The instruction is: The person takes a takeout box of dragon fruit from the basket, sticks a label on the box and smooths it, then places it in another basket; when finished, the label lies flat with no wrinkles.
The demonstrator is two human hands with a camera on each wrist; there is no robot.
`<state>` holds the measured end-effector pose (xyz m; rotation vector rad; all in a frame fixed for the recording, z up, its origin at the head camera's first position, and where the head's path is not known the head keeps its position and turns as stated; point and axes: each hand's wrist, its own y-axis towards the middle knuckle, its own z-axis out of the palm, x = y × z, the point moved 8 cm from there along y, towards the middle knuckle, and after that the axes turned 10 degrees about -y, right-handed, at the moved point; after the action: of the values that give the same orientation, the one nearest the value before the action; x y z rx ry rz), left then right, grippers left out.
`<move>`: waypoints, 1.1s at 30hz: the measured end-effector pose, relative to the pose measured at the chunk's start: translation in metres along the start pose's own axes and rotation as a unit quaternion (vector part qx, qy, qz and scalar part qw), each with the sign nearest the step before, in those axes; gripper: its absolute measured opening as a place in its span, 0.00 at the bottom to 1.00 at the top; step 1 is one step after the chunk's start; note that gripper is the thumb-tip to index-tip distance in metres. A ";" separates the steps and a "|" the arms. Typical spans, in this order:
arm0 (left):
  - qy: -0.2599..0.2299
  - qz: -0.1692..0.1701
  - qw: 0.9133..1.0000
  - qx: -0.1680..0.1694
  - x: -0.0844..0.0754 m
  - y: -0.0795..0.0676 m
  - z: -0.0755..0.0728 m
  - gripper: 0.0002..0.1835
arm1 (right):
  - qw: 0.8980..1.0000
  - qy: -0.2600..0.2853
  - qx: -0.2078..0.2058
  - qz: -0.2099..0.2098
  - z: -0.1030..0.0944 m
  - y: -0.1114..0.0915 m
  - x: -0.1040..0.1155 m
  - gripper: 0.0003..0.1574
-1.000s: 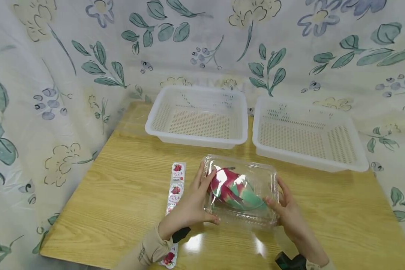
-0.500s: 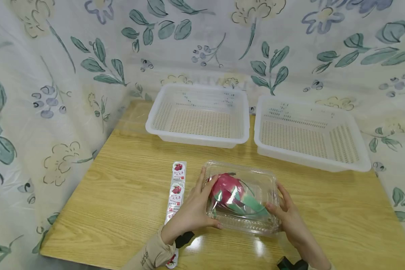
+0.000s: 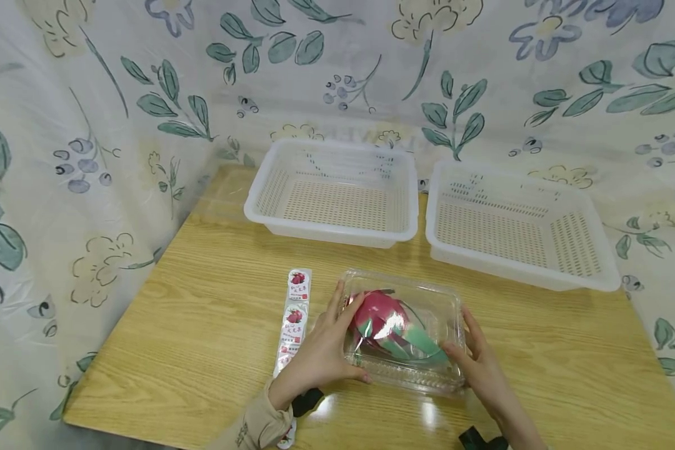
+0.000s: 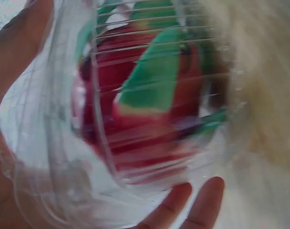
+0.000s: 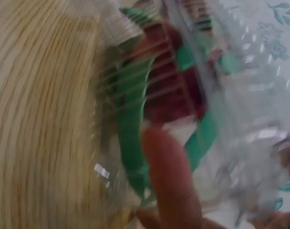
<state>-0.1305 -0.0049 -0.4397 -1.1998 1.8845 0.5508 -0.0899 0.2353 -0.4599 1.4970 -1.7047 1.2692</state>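
Note:
A clear plastic clamshell box (image 3: pixel 435 306) with a red and green dragon fruit (image 3: pixel 384 316) inside is held between both hands near the front of the table. My left hand (image 3: pixel 322 351) grips its left side, thumb along the front edge and fingers spread over the corner. On the opposite side, my right hand (image 3: pixel 482 361) holds the box with the thumb over its front right part and the fingers behind the wall. Ridged plastic and the fruit's green scales (image 4: pixel 154 76) show close up in the left wrist view. The right wrist view has the right thumb (image 5: pixel 168 176) against the plastic.
A strip of dragon fruit stickers (image 3: pixel 295 320) lies left of the box, partly under the left forearm. Two white perforated baskets, one left (image 3: pixel 332 230) and one right (image 3: pixel 520 272), stand at the back. Clear plastic (image 3: pixel 220 195) lies beside the left basket, against the floral curtain.
The box has come slightly down toward me and tilted, so more of its ridged front side shows. Both hands have kept their hold and moved with it.

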 end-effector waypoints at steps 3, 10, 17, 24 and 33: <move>0.011 0.001 1.000 -0.008 0.002 -0.001 0.000 0.74 | 1.000 0.001 -0.006 -0.019 -0.001 0.001 -0.002 0.49; 0.033 0.022 0.999 -0.015 0.002 -0.005 -0.001 0.71 | 0.996 -0.045 -0.046 -0.054 -0.006 0.001 -0.004 0.48; 0.099 0.075 0.992 -0.032 -0.001 -0.012 -0.005 0.67 | 0.982 -0.118 -0.126 -0.076 -0.014 -0.005 0.002 0.43; 0.186 0.124 0.975 -0.009 0.012 -0.019 -0.023 0.68 | 0.981 -0.114 -0.135 -0.076 -0.014 -0.008 0.003 0.42; 0.019 0.051 0.998 -0.007 0.063 -0.006 -0.064 0.64 | 0.983 -0.106 -0.136 -0.067 -0.012 -0.005 -0.003 0.42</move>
<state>-0.1639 -0.0871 -0.4537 -1.1349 1.9865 0.6020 -0.0871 0.2476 -0.4560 1.5927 -1.7913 0.7956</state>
